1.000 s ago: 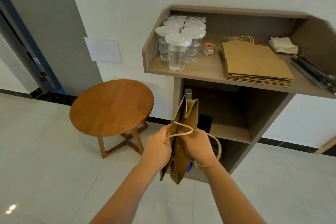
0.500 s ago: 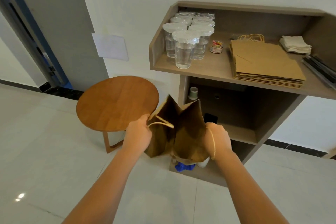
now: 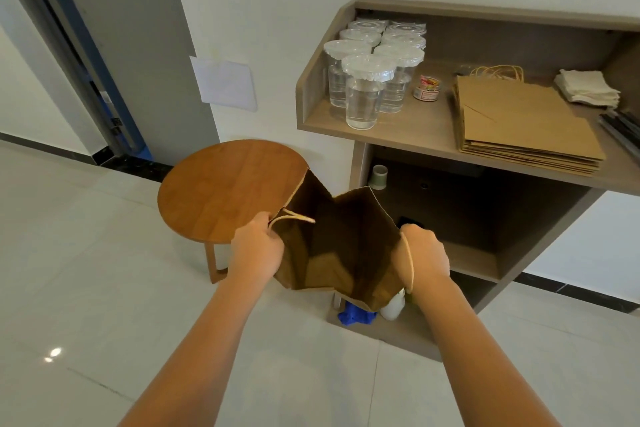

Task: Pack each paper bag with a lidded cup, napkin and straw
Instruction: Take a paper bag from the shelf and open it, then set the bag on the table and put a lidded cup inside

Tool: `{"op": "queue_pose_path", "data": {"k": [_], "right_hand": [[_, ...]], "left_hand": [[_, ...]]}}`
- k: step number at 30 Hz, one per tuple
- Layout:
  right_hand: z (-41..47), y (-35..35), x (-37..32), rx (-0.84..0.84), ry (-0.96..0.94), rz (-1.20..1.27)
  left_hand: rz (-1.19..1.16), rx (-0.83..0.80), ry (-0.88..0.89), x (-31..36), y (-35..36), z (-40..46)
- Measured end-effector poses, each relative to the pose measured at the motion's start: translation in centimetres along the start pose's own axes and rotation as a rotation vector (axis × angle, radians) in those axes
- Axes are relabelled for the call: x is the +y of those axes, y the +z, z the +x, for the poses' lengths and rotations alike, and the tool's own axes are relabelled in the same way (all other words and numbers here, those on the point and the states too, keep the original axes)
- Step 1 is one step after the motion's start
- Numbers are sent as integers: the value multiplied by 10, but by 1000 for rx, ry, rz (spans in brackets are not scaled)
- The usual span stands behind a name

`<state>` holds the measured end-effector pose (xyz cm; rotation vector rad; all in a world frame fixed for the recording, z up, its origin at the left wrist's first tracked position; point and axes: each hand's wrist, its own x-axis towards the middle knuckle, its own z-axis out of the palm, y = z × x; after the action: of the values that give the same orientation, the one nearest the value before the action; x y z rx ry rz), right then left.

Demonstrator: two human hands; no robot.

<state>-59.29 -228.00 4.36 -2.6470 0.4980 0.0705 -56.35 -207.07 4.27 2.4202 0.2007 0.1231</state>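
Left hand (image 3: pixel 257 246) and right hand (image 3: pixel 425 253) each gripping a rim of the paper bag (image 3: pixel 341 243), held open in mid-air above the floor: best squared fully before standing on the round table (image 3: pixel 228 189).

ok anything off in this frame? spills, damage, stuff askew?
Nothing stands out. Lidded cups stand upright on the shelf, the flat bags are stacked square, napkins piled. Left hand and right hand hold the open bag, which looks empty and untorn.
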Motion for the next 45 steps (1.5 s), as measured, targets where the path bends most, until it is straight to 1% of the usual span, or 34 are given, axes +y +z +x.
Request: {"op": "queue_pose_path", "data": {"k": [2,3,4,5,7,8,9,10,12,13,14,15,19,20,23,25,29,32,36,40,45], "right_hand": [[1,3,2,-11,-22,103],[2,5,2,-13,-27,136],[3,5,1,-24,-31,142],[6,6,0,-43,-37,125],[13,7,-4,-89,-49,59],[15,8,-6,-112,-55,34],[18,10,-9,-133,-65,12],[20,11,-12,-147,-78,-7],[26,16,-19,-172,-113,-52],[29,18,-25,-184,-132,-72],[33,22,-31,-192,-155,-88],[37,26,-38,-198,-179,-101],[60,47,-73,-246,-265,-146],[69,52,-83,-262,-288,-144],[104,69,-115,-295,-364,-127],[132,80,-140,-310,-365,-132],[191,101,-191,-354,-280,4],[227,120,-224,-376,-243,81],[267,152,-265,-391,-132,168],[295,177,-295,-377,-61,175],[323,203,-318,-314,-9,146]], "left_hand": [[-88,-103,15,-4,0,-2],[-131,-200,16,-8,-1,-2],[-160,-338,-4,-14,-3,0],[-154,-513,-52,-19,-7,1],[-52,-879,-185,-25,-22,3],[-28,-980,-228,-28,-30,6],[-48,-989,-243,-29,-36,10],[-109,-922,-237,-29,-41,14],[-232,-683,-180,-27,-44,22],[-252,-590,-138,-24,-43,26],[-242,-541,-100,-20,-39,30],[-199,-525,-71,-17,-33,34],[82,-596,-9,-27,-4,70],[149,-587,1,-34,1,82],[315,-428,79,-62,6,122],[364,-367,110,-82,1,154],[397,-392,97,-122,-11,227],[366,-397,52,-138,-17,270],[310,-411,-18,-165,-20,324],[269,-454,-68,-192,-14,358],[244,-471,-133,-209,-5,389]]}}
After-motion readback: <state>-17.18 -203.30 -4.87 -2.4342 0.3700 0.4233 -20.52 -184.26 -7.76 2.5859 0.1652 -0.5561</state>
